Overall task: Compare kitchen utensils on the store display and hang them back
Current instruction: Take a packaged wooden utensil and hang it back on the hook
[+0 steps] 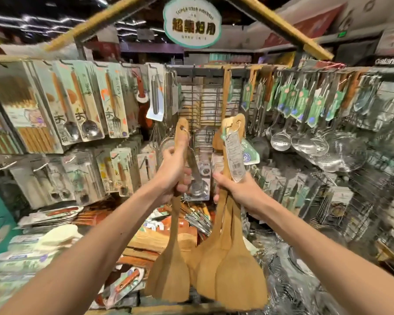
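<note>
Wire-grid store display rack (200,103) under a wooden roof frame fills your view. Carded spoons and forks (82,105) hang along its left side and shiny steel ladles (280,139) along its right. In front of its centre panel you hold both sets of utensils with handles up and blades hanging down. Your right hand (239,194) has its grip wrapped round the handles of a bundle of pale wooden spatulas (239,278), whose broad blades overlap. Your left hand (172,176) has its grip closed round the handle of a single pale wooden spatula (168,276), just beside the bundle; you cannot tell whether the blades touch. A white printed paper tag (234,160) hangs from the bundle's handle tops, above your right hand.
</note>
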